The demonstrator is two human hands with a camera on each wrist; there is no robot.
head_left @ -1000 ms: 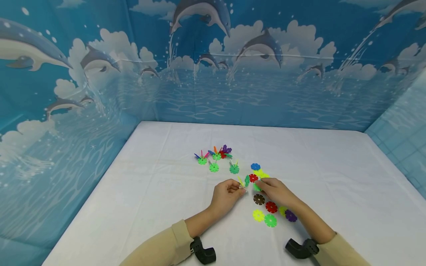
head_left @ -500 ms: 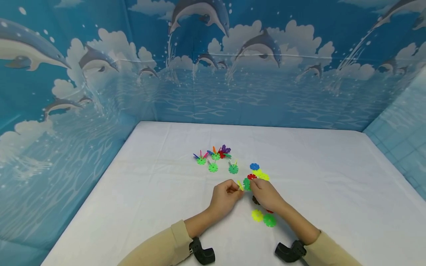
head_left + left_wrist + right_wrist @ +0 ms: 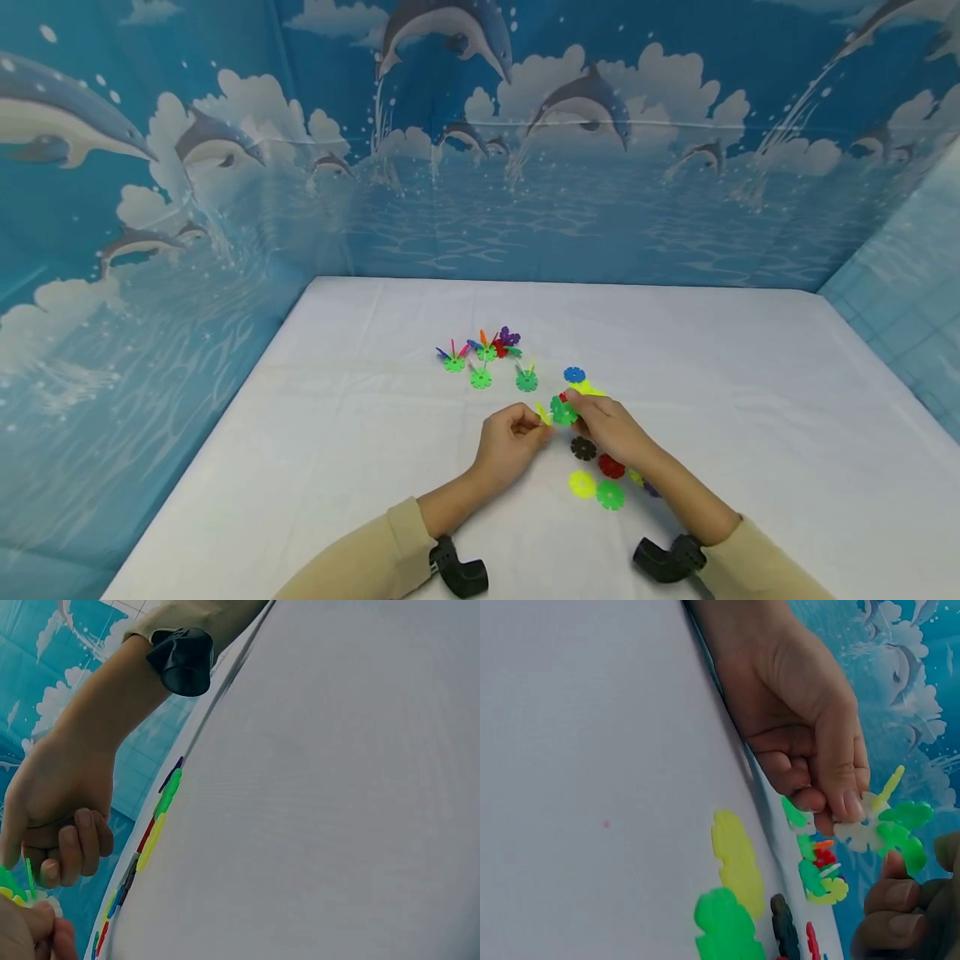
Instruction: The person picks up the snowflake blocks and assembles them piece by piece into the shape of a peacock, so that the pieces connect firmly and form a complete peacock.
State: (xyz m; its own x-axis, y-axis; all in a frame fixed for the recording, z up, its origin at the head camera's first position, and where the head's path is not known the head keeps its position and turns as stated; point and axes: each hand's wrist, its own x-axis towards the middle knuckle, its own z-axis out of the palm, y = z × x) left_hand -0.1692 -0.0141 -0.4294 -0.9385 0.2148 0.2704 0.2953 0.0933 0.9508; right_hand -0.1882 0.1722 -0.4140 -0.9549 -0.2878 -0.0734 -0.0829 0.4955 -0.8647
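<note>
Dolphin-printed cloth (image 3: 480, 200) backs a white desk (image 3: 360, 433). The left grip (image 3: 508, 443) is clamped on a white disc (image 3: 857, 835); the right grip (image 3: 617, 432) pinches a green disc (image 3: 563, 412).

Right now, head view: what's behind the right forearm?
Parts of a yellow disc and a purple disc show; the right forearm hides the rest of both.

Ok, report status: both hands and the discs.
Left hand pinches white notched disc. Right hand pinches green notched disc beside it. Nothing visibly in the way.
</note>
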